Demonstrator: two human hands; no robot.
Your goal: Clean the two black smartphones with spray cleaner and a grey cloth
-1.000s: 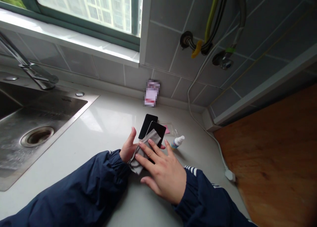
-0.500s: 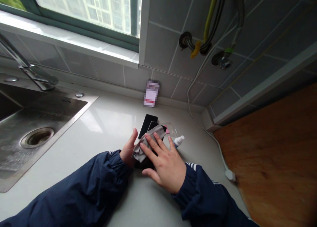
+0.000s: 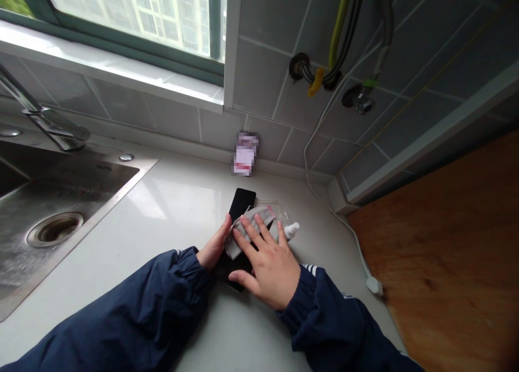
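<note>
A dark phone (image 3: 235,266) lies tilted between my hands, partly covered by a grey cloth (image 3: 239,241). My left hand (image 3: 214,246) grips the phone along its left side, with the thumb up and the other fingers hidden. Fingers spread, my right hand (image 3: 265,269) rests flat over the cloth and presses it on the phone's face. Just beyond them a second black phone (image 3: 244,200) lies on the counter. Right of the cloth stands a small bottle with a white top (image 3: 292,230), by a clear plastic piece (image 3: 277,204), both partly hidden.
Against the tiled wall leans another phone with a blurred-out screen (image 3: 245,154). A steel sink (image 3: 146,166) with a faucet (image 3: 60,131) is on the left. A white cable with a plug (image 3: 373,285) runs down the right, beside a brown wooden panel (image 3: 454,242).
The dark phone's lower end now shows further toward me, below my right thumb. My left thumb has closed in against the cloth's edge. The view has shifted slightly.
</note>
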